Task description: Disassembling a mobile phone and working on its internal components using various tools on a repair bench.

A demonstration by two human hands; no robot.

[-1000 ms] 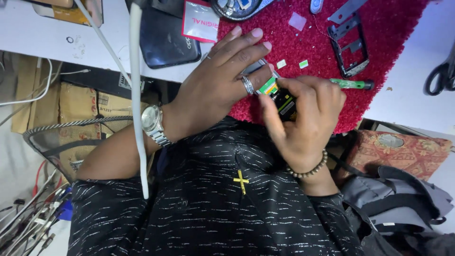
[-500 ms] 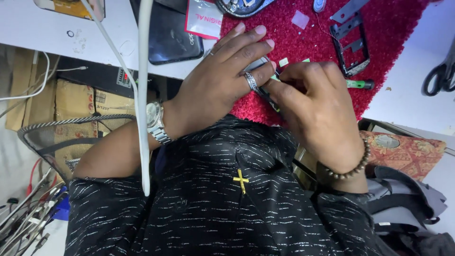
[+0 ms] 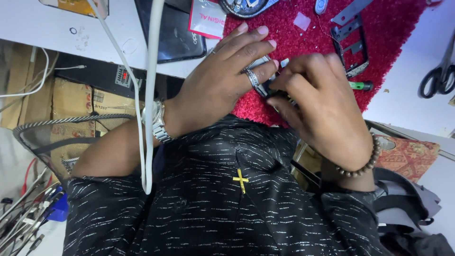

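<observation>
Your hands are both closed round one small dark flat part with a metal edge (image 3: 265, 85), held just above the near edge of the shaggy red mat (image 3: 393, 42). Left hand (image 3: 222, 80), w/ a silver ring and a steel wristwatch, pinches it from the left side; right hand (image 3: 322, 104), w/ a brown bead bracelet, curls over it from the right, fingers bent down, covering most of it. Can't tell what the fingertips are doing underneath.

Progress, as a judgement: mid-way at best. The part is in hand and being worked, but a stripped dark metal frame (image 3: 353, 42) lies apart on the mat, plus a small pale square chip (image 3: 302, 21) and loose bits nearby, so assembly isn't closed up.

Around you: a green-tipped slim tool (image 3: 361, 86) lies just right of your right hand, on the mat edge. Black-handled scissors (image 3: 438, 78) sit on the white worktop (image 3: 38, 28), far right. A black slab-like phone (image 3: 170, 33) and a red-and-white card (image 3: 207, 18) lie left of the mat.

In the way: two white cables (image 3: 149, 95) hang across your left forearm, close to the wrist, and could snag.
</observation>
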